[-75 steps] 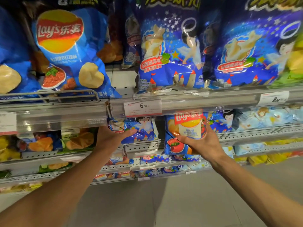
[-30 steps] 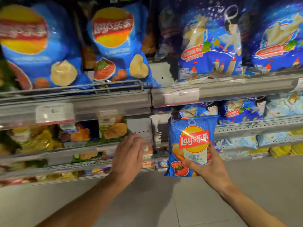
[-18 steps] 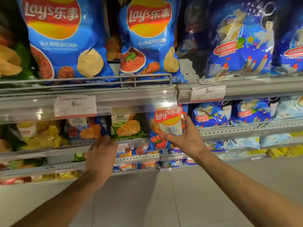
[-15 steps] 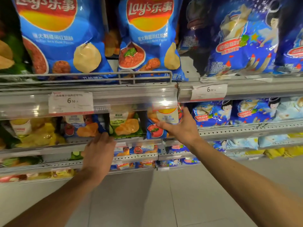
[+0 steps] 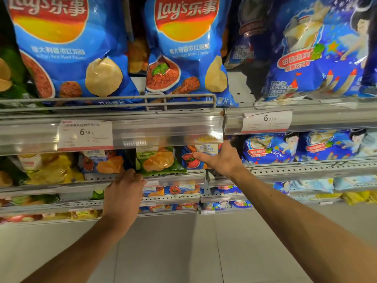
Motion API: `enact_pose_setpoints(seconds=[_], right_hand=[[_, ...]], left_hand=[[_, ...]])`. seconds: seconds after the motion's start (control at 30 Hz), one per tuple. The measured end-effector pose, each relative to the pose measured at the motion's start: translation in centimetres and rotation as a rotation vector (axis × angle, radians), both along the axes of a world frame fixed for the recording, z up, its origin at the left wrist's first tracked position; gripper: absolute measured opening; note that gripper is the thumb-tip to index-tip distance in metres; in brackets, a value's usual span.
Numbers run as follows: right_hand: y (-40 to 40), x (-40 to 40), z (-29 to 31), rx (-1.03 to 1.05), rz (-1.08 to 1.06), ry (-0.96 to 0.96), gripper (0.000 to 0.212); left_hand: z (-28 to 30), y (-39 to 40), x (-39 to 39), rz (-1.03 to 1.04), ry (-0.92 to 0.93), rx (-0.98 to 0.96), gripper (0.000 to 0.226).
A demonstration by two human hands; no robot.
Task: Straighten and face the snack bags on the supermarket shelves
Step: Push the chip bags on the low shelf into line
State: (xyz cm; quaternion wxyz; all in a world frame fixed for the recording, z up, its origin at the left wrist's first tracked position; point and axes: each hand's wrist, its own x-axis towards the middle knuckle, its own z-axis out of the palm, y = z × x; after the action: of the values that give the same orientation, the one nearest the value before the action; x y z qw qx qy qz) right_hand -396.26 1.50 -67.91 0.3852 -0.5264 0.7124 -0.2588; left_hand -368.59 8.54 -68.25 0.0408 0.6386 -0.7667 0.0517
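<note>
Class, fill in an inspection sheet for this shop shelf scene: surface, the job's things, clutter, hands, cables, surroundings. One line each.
Surface: grey metal shelf with a perforated front edge, under a clear plastic price rail.
Job's things: small blue Lay's crisp bag stands on that shelf beside a green crisp bag; two large blue Lay's bags stand on the shelf above, behind a wire guard.
Clutter: nothing seen.
Hands: right hand has its grip on the small blue bag; left hand rests flat on the shelf edge below the green bag.
Cables: nothing seen.
Surroundings: white price tags reading 6.50 and 6.00; pale tiled floor.
</note>
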Motion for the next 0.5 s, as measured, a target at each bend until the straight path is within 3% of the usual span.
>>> enact_pose_setpoints(seconds=[0.2, 0.4, 0.5], right_hand=[[0.6, -0.1, 0.4, 0.019, 0.044, 0.034, 0.079], [2.1, -0.1, 0.9, 0.009, 0.033, 0.115, 0.09], [3.3, -0.1, 1.0, -0.07, -0.012, 0.113, 0.081]], left_hand=[[0.1, 0.2, -0.2, 0.004, 0.075, -0.049, 0.029], [0.3, 0.6, -0.2, 0.062, 0.133, 0.0, 0.014], [0.4, 1.1, 0.2, 0.029, 0.162, 0.005, 0.009]])
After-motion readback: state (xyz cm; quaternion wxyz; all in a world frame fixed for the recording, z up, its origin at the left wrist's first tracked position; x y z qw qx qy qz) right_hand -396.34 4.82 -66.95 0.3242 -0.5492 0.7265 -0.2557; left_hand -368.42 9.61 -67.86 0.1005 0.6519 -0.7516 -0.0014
